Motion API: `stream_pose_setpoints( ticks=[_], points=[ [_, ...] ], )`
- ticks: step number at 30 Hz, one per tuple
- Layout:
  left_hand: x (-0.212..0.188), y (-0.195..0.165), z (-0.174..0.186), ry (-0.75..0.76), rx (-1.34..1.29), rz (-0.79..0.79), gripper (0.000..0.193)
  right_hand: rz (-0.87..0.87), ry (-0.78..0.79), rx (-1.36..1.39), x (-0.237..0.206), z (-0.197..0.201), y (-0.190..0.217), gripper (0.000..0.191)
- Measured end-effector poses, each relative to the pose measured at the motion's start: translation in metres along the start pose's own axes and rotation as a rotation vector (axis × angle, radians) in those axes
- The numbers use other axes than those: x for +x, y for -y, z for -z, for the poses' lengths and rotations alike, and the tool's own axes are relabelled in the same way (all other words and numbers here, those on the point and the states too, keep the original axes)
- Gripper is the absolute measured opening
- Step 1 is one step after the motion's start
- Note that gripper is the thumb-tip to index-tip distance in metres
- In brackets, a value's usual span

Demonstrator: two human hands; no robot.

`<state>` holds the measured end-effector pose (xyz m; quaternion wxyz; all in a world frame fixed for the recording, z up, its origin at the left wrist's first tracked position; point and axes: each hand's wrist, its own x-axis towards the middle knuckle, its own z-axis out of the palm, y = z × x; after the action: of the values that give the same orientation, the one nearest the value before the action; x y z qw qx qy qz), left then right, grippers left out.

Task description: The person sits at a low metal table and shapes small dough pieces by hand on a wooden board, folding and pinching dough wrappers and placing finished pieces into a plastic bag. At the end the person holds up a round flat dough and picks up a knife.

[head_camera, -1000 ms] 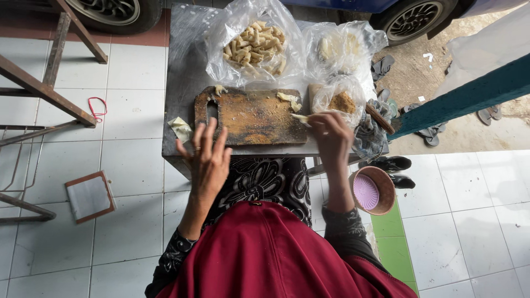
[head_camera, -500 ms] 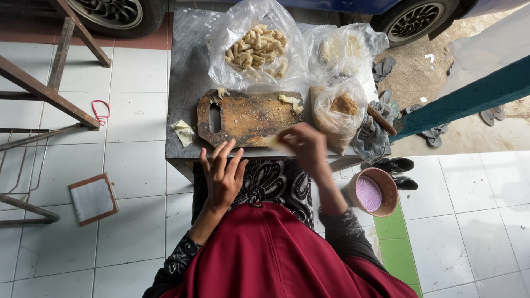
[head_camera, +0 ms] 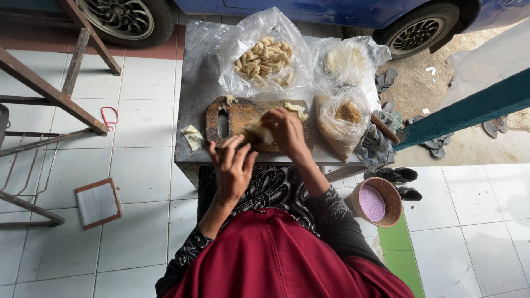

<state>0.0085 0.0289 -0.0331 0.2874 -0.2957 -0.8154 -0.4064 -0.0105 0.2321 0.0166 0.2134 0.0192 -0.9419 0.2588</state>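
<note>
Right hand (head_camera: 287, 131) shifted left over cutting board (head_camera: 237, 117), fingers pinching wrapper (head_camera: 259, 131); left hand (head_camera: 232, 168) fingers spread.

Around the wooden cutting board (head_camera: 243, 118), room is tight: three plastic bags (head_camera: 268, 55) crowd its far and right edges, blocking any reach there. Left of the board, bare grey tabletop (head_camera: 193, 94) lies open, apart from a small pale wrapper (head_camera: 192, 136). The near edge is taken by both hands.
</note>
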Motion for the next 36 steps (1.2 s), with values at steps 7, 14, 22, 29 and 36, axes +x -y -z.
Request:
stream_pose_setpoints(
  ticks=[7, 14, 22, 29, 36],
  points=[
    [0.03, 0.024, 0.014, -0.049, -0.415, 0.297, 0.039, -0.211, 0.067, 0.191, 0.022, 0.05, -0.02, 0.013],
    [0.05, 0.019, -0.023, 0.156, -1.352, 0.835, 0.031, -0.231, 0.335, 0.891, 0.015, 0.049, 0.023, 0.035],
    [0.036, 0.025, -0.024, -0.068, -1.357, 0.865, 0.016, -0.299, 0.213, 1.044, -0.001, 0.03, 0.023, 0.04],
    [0.038, 0.029, 0.001, -0.299, -1.411, 0.822, 0.014, -0.184, 0.096, 1.211, 0.006, 0.038, 0.011, 0.025],
    [0.039, 0.044, 0.042, -0.341, -1.252, 0.875, 0.039, -0.311, 0.412, 1.08, 0.029, 0.018, 0.034, 0.038]
  ],
)
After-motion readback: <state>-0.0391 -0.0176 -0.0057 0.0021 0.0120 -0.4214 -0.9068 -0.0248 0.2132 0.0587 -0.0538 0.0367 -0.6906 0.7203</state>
